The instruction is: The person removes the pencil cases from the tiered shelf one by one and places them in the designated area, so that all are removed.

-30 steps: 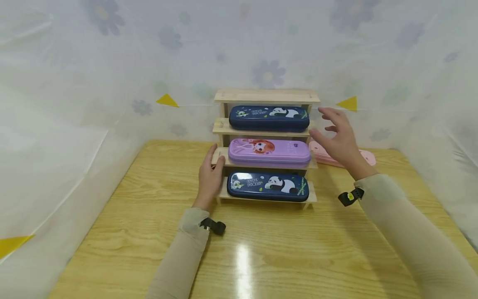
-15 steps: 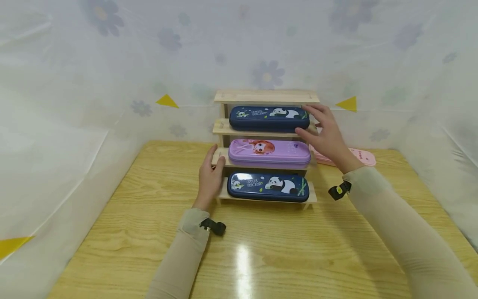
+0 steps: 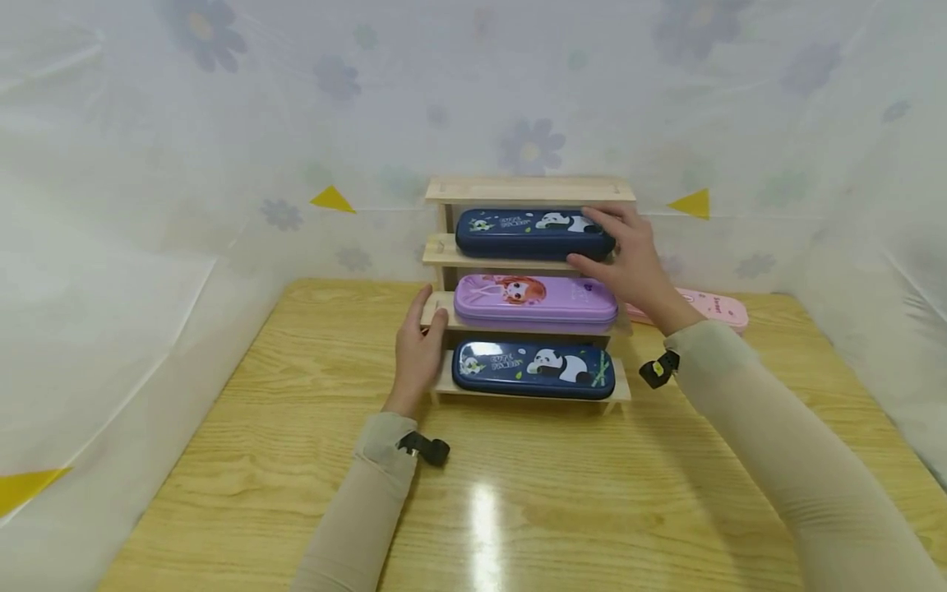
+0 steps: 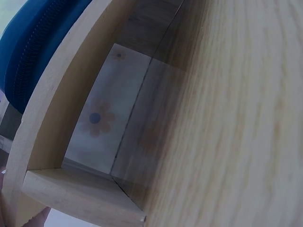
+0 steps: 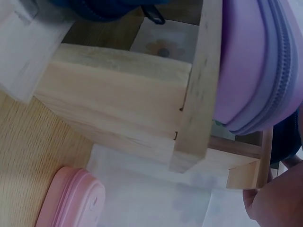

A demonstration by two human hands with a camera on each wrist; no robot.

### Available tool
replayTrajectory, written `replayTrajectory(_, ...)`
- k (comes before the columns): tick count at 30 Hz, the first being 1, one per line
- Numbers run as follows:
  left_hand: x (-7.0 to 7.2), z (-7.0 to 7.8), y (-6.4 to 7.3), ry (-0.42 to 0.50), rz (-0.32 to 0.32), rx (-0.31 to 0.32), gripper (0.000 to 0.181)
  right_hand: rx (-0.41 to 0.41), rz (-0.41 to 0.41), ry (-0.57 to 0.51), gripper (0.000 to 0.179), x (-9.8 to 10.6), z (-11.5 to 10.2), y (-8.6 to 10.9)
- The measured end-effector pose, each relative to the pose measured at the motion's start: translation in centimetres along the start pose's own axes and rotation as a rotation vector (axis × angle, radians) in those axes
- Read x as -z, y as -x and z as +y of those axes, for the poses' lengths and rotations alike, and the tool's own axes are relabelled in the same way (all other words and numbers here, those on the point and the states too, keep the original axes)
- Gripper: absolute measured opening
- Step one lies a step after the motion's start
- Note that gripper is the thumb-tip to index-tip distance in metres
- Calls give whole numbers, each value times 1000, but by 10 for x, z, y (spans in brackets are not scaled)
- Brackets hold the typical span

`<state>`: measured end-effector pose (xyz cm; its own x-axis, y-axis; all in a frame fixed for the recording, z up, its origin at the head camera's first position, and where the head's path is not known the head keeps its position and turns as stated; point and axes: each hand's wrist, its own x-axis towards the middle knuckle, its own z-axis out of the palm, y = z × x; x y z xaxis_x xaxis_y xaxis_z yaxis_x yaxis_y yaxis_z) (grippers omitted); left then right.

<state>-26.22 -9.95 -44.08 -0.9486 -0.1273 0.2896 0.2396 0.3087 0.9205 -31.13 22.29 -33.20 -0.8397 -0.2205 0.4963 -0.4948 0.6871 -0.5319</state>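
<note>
In the head view a stepped wooden rack (image 3: 528, 191) carries three pencil cases. The navy panda pencil case (image 3: 510, 242) lies on the upper tier, a purple pencil case with a girl print (image 3: 481, 311) below it, and another navy panda pencil case (image 3: 481, 378) at the bottom. My right hand (image 3: 629, 259) grips the right end of the upper navy case, fingers over its top and thumb at its front lower edge. At the rack's left side, my left hand (image 3: 417, 353) holds a shelf end between thumb and fingers. The left wrist view shows mostly rack and table.
A pink pencil case (image 3: 721, 308) lies on the wooden table (image 3: 473, 493), behind my right hand and right of the rack. A pale flowered sheet (image 3: 473, 99) hangs behind and along both sides.
My right hand has moved left from beside the rack onto the right end of the upper navy pencil case. More of the pink case shows. My left hand has stayed put.
</note>
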Motion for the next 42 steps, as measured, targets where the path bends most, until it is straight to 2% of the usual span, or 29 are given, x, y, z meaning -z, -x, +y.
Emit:
replayTrajectory(8, 0, 1, 1, -3, 2, 5, 54, -19, -10, 48, 77, -2, -3, 0)
replayTrajectory(18, 0, 0, 1, 6, 0, 7, 53, 16, -14, -22, 73, -2, -2, 3)
replayTrajectory(24, -2, 0, 1, 6, 2, 2, 53, -22, -33, 33, 74, 6, 0, 9)
replayTrajectory(34, -2, 1, 1, 4, 0, 5, 52, -57, -35, 30, 74, 21, 6, 19)
replayTrajectory(42, -1, 0, -1, 1, 1, -4, 52, -60, 9, 8, 72, 30, 13, 28)
